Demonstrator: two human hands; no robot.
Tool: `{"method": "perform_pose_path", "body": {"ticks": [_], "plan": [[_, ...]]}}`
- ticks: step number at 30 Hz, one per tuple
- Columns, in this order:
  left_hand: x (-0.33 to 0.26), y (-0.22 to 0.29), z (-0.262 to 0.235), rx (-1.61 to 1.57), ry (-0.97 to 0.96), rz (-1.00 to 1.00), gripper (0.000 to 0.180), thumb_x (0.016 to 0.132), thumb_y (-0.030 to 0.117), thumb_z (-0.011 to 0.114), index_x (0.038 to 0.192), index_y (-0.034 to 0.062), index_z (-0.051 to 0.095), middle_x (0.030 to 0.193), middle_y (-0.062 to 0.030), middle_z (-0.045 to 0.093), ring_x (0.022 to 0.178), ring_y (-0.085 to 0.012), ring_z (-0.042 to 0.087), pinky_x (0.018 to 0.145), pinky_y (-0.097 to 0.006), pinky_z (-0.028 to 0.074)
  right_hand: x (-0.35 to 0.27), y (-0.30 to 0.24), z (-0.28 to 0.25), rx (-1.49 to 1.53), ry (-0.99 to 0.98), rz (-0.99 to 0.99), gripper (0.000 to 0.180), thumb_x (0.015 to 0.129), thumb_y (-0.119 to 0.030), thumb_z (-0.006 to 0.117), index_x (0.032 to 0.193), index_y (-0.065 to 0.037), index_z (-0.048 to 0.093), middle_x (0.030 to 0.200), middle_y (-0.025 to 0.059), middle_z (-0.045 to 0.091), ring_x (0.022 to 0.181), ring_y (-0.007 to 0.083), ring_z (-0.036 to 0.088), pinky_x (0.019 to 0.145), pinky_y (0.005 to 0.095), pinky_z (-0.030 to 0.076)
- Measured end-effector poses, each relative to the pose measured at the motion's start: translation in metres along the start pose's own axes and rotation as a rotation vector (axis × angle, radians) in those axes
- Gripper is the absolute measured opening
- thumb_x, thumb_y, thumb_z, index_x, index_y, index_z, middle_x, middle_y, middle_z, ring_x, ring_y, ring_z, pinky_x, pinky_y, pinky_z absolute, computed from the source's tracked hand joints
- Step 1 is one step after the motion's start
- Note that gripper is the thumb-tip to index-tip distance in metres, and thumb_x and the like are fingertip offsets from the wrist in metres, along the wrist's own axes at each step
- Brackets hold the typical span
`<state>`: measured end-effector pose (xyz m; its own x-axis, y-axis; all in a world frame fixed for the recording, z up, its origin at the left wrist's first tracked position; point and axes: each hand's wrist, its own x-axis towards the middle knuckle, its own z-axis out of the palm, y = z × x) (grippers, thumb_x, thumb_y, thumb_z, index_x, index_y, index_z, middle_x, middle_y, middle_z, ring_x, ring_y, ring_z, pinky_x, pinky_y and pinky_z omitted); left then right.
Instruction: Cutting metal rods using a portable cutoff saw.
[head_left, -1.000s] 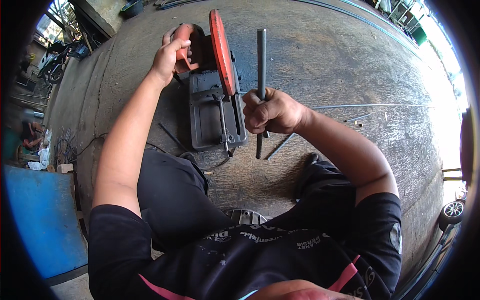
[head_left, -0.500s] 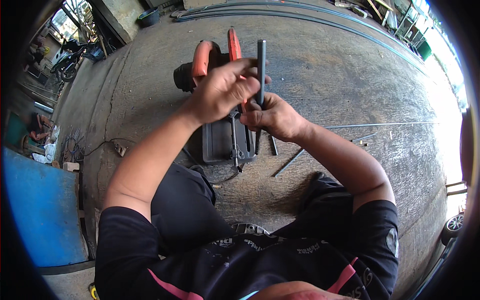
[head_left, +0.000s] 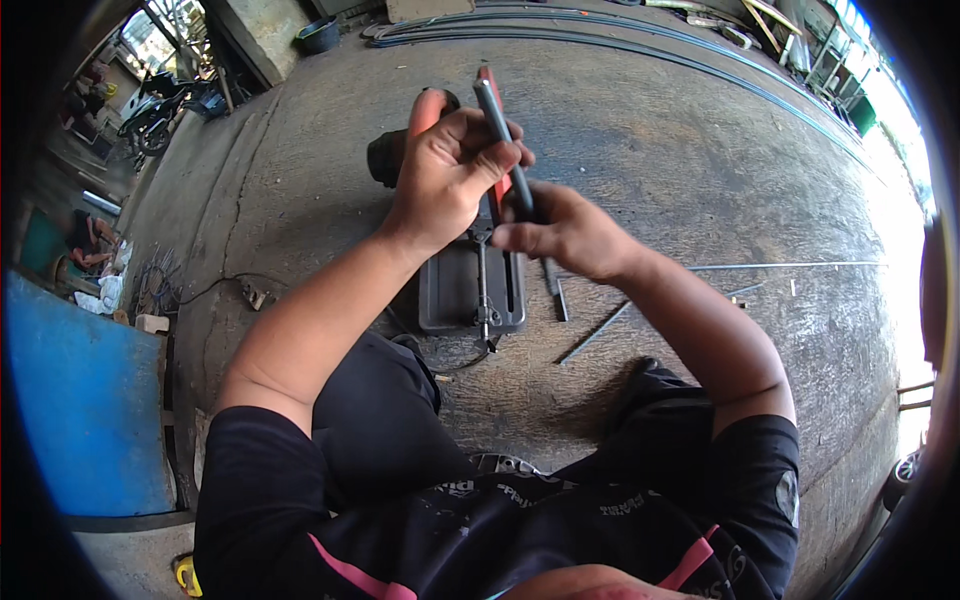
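Observation:
A short dark metal rod (head_left: 490, 108) is held up at a slant before me, its upper end leaning left. My left hand (head_left: 448, 180) is closed on its middle, the thumb in front and the fingers behind. Around the rod's lower end my right hand (head_left: 570, 238) is closed, partly hiding that end. Just beyond and below both hands, an orange and black cut-off saw (head_left: 430, 108) stands on the floor. Its black base (head_left: 450, 290) carries a vice with a metal screw rod (head_left: 483, 285). My hands hide the saw's middle.
Thin metal rods (head_left: 592, 333) lie on the concrete floor to the right of the base. Long bent bars (head_left: 560, 42) stretch across the far side. A blue panel (head_left: 85, 400) stands at left, near a cable (head_left: 215, 288). A yellow tape measure (head_left: 186, 576) lies at lower left.
The rod has gone from upright to leaning left at its top. My left hand, which had its fingers loosely beside the rod, has closed on it. The view has shifted slightly.

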<state>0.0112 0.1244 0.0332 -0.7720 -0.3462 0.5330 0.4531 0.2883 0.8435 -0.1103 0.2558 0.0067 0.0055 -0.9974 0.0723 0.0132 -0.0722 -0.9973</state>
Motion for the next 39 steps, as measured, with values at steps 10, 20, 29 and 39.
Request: {"method": "perform_pose_path", "body": {"ticks": [10,20,29,39], "plan": [[0.008,0.008,0.012,-0.433,0.072,-0.005,0.036,0.094,0.028,0.054,0.120,0.0033,0.049,0.115,-0.0143,0.059,0.110,-0.0259,0.057,0.101,-0.041,0.041,-0.011,-0.061,-0.026,-0.769,0.406,-0.105,0.024,0.093,-0.023,0.052,0.100,-0.003,0.062,0.077,0.0151,0.061,0.074,0.0287,0.061,0.070,0.0371,0.046],[0.015,0.047,0.022,-0.736,0.237,0.076,0.080,0.085,0.068,0.044,0.127,-0.0008,0.042,0.126,-0.0182,0.050,0.124,-0.0312,0.045,0.110,-0.041,0.032,-0.015,-0.076,-0.007,-0.958,0.588,-0.434,0.015,0.083,-0.014,0.063,0.094,-0.003,0.063,0.081,0.0140,0.062,0.072,0.0314,0.062,0.064,0.0380,0.047],[0.018,0.073,0.014,-0.868,0.290,0.153,0.105,0.074,0.082,0.038,0.127,-0.0086,0.034,0.131,-0.0232,0.042,0.129,-0.0352,0.037,0.113,-0.044,0.026,-0.013,-0.083,0.011,-0.952,0.643,-0.571,0.018,0.077,-0.009,0.071,0.092,-0.004,0.063,0.078,0.0093,0.060,0.065,0.0221,0.063,0.056,0.0321,0.048],[0.019,0.063,0.017,-0.755,0.183,0.180,0.093,0.079,0.080,0.030,0.125,0.0011,0.045,0.125,-0.0181,0.052,0.121,-0.0287,0.047,0.107,-0.041,0.032,-0.011,-0.080,0.009,-0.938,0.669,-0.604,0.021,0.074,-0.014,0.074,0.091,-0.004,0.064,0.076,0.0084,0.060,0.061,0.0166,0.062,0.056,0.0282,0.048]]}}
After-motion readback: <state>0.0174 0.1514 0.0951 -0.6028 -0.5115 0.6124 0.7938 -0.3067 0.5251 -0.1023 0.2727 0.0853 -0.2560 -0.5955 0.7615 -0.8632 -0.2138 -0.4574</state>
